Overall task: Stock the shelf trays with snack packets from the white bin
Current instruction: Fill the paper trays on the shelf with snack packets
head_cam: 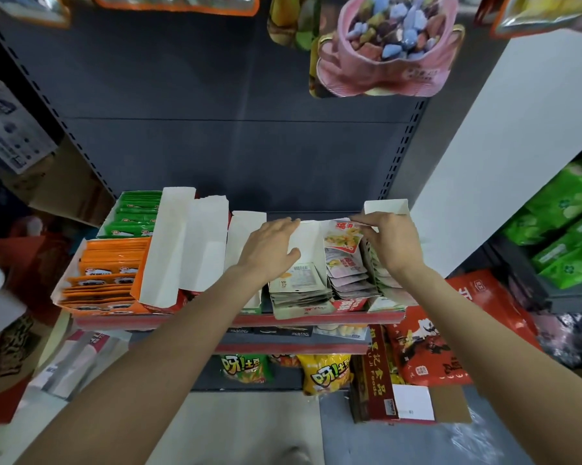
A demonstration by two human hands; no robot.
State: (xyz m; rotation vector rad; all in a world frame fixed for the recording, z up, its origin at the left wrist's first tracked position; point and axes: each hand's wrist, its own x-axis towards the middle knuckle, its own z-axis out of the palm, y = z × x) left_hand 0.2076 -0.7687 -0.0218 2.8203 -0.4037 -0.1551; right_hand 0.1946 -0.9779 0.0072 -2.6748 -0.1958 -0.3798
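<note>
Cardboard trays of snack packets sit in a row on a red-edged shelf. My right hand pinches the top of a red and white snack packet standing at the back of a tray of pink and white packets. My left hand lies flat with fingers spread on the white cardboard divider, above a tray of grey and white packets. The white bin is not in view.
At the left stand an orange packet tray and a green packet tray, then white tray flaps. Bags hang overhead, among them a pink bag. Lower shelves hold yellow and green bags; red boxes lean at right.
</note>
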